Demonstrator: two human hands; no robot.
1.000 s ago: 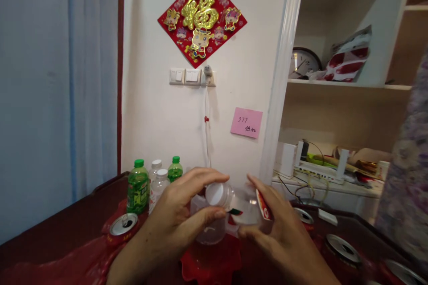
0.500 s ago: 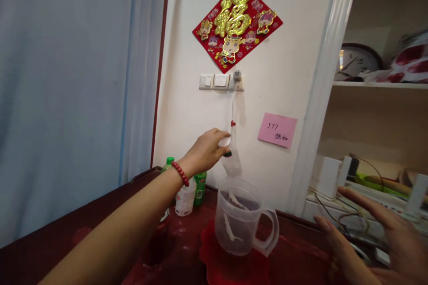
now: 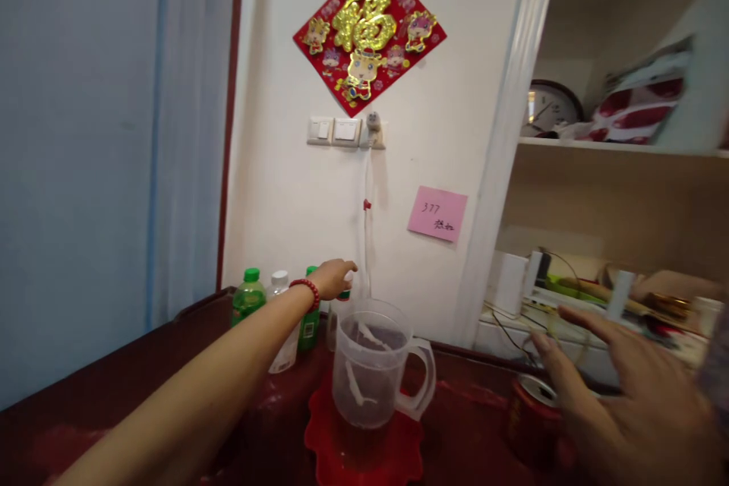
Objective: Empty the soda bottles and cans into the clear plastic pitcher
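A small clear bottle (image 3: 343, 302) stands near the table's (image 3: 114, 395) back edge, behind the plastic pitcher (image 3: 373, 368), gripped at its cap by the left hand (image 3: 333, 277); the right hand (image 3: 626, 387) hovers spread above a red can (image 3: 532, 414).

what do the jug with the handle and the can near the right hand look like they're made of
The clear handled jug looks like frosted translucent plastic: you can see through its cloudy wall, and the rim is thin. The red drinks can below the right hand looks like metal, likely aluminium, by its shiny silver top.
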